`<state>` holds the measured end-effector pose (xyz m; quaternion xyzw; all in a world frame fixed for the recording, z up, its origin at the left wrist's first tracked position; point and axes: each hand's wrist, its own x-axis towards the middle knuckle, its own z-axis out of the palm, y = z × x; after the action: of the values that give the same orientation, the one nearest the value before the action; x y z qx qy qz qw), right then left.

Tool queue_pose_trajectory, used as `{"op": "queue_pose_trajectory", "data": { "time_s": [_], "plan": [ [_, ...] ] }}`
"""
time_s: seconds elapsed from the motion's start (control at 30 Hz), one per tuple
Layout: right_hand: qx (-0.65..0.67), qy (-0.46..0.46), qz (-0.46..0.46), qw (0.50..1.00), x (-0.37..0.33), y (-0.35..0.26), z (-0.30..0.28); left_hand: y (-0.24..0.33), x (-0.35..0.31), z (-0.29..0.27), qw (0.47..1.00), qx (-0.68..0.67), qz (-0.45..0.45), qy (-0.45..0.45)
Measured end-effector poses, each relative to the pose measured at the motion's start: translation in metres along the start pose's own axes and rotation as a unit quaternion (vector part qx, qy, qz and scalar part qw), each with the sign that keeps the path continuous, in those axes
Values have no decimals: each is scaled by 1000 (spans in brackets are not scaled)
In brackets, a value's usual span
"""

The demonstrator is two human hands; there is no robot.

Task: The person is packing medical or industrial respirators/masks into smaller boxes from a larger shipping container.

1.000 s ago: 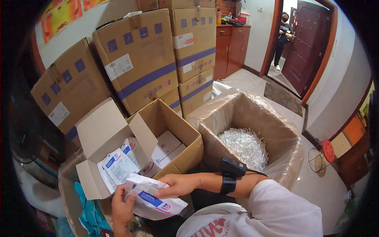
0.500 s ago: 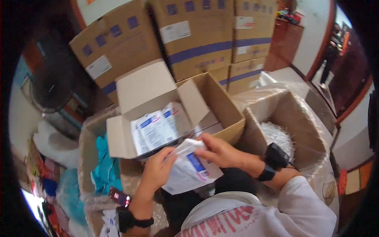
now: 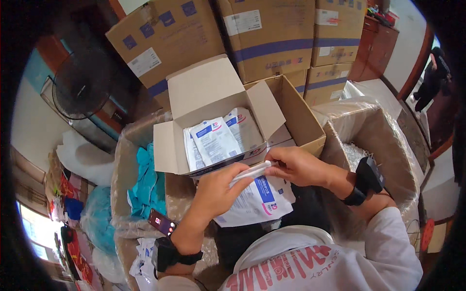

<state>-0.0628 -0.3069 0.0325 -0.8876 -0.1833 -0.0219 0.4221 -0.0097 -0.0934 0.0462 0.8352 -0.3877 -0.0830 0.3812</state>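
Observation:
A white plastic packet [image 3: 242, 209] with a blue and pink print hangs in front of my body. Along its top edge, a folded or rolled strip is pinched by both hands. My left hand [image 3: 221, 186] is closed on the left end of that strip, thumb uppermost. At the right end, my right hand [image 3: 302, 167] pinches it between thumb and fingers. Just beyond, an open carton [image 3: 206, 82] with raised flaps contains several similar packets [image 3: 213, 140] lying flat. Each wrist wears a black strapped device.
A larger brown box [image 3: 303, 131] stands behind the carton. Left is a plastic-lined box with teal items [image 3: 145, 186], a phone [image 3: 161, 222] near my left forearm. Right is a lined box [image 3: 395, 145] with clear, whitish material. Stacked cartons [image 3: 272, 36] rise behind; a person [image 3: 433, 80] is at the doorway.
The packet's top edge is now folded into a narrow strip between my hands. My view has shifted, so the surroundings sit further right. The person in the doorway has changed posture.

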Motion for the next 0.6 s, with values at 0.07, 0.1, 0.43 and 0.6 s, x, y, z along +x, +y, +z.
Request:
{"op": "queue_pose_trajectory", "data": {
  "time_s": [0.07,0.1,0.43,0.6],
  "plan": [
    [-11,5,-4,1000,0,4,5,-4,1,1,1000,19,-6,-13],
    [-23,3,-5,1000,0,6,7,-6,1,2,999,29,-9,-19],
    [-55,-110,-101,987,10,9,6,-13,2,14,987,129,81,-46],
    [-180,-253,-86,947,14,2,11,-21,-6,19,977,146,132,-83]
  ]
}}
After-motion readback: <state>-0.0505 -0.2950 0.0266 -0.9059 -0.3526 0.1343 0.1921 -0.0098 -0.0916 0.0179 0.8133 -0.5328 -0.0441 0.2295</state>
